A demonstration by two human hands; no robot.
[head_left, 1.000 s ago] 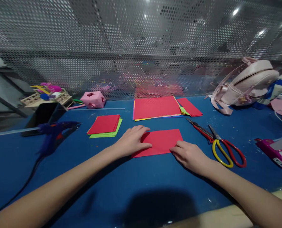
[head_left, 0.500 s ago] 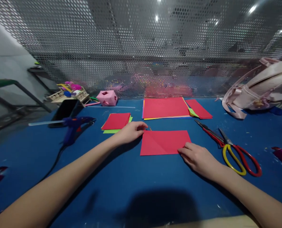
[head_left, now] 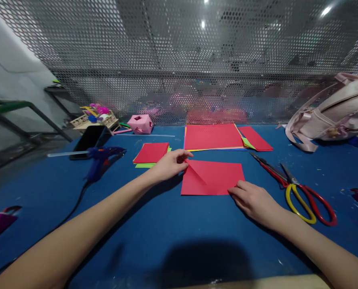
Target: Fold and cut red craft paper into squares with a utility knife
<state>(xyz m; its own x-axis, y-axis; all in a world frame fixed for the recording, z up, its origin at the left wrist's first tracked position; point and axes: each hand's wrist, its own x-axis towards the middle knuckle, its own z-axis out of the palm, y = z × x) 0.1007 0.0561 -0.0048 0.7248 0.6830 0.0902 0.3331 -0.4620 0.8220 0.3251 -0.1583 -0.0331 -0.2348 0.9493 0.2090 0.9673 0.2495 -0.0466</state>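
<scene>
A red sheet of paper (head_left: 216, 178) lies in front of me on the blue table (head_left: 179, 224). Its upper left corner is lifted, and a slanting crease runs down from there. My left hand (head_left: 173, 163) pinches that raised corner between thumb and fingers. At the lower right corner, my right hand (head_left: 252, 198) rests with its fingers together on the paper's edge. Behind my left wrist sits a small stack of red and green paper (head_left: 151, 153). A larger stack of red sheets (head_left: 211, 136) lies beyond the sheet.
Scissors (head_left: 299, 198) and a cutter (head_left: 269, 170) lie at the right. A blue glue gun (head_left: 98, 162) with its cable and a black phone (head_left: 86, 140) are at the left. Farther back are a pink paper shape (head_left: 140, 124), a wooden tray (head_left: 112, 122) and a pale backpack (head_left: 341, 110).
The sheet's upper left corner has risen with my left hand, which has moved slightly up. My right hand stays at the lower right corner. The whole view has shifted slightly.
</scene>
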